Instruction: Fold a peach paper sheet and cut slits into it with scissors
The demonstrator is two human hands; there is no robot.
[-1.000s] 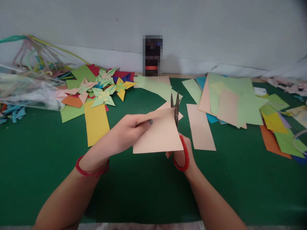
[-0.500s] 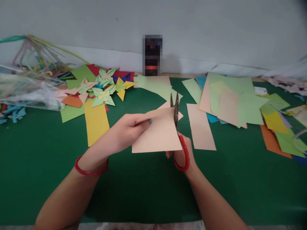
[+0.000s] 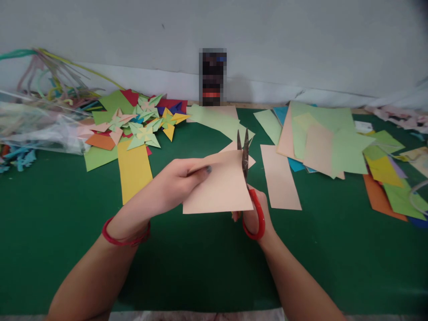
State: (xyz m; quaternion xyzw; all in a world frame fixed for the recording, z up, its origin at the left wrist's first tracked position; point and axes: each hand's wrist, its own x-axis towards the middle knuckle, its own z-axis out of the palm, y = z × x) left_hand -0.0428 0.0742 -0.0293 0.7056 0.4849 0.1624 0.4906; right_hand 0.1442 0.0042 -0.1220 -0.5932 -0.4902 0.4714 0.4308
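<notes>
Pinched between the thumb and fingers of my left hand [image 3: 182,180] is a pale peach sheet of paper [image 3: 219,189], held above the table. My right hand [image 3: 259,209] is closed around the red handles of a pair of scissors [image 3: 257,216]. The dark blades point away from me, slightly parted, at the right edge of the sheet. Part of my right hand's fingers is hidden behind the paper and handles. A peach paper strip [image 3: 281,178] lies on the table just right of the scissors.
Folded paper stars [image 3: 145,131] and a yellow strip [image 3: 135,171] lie at left, beside a clear plastic bag [image 3: 43,129]. Overlapping green and peach sheets [image 3: 351,147] cover the back right. A blurred dark object [image 3: 213,78] stands against the wall. Coloured scraps [image 3: 389,187] lie far right.
Almost nothing differs. The peach sheet and both hands have shifted only very slightly, and the scissor blades stay parted at the sheet's right edge.
</notes>
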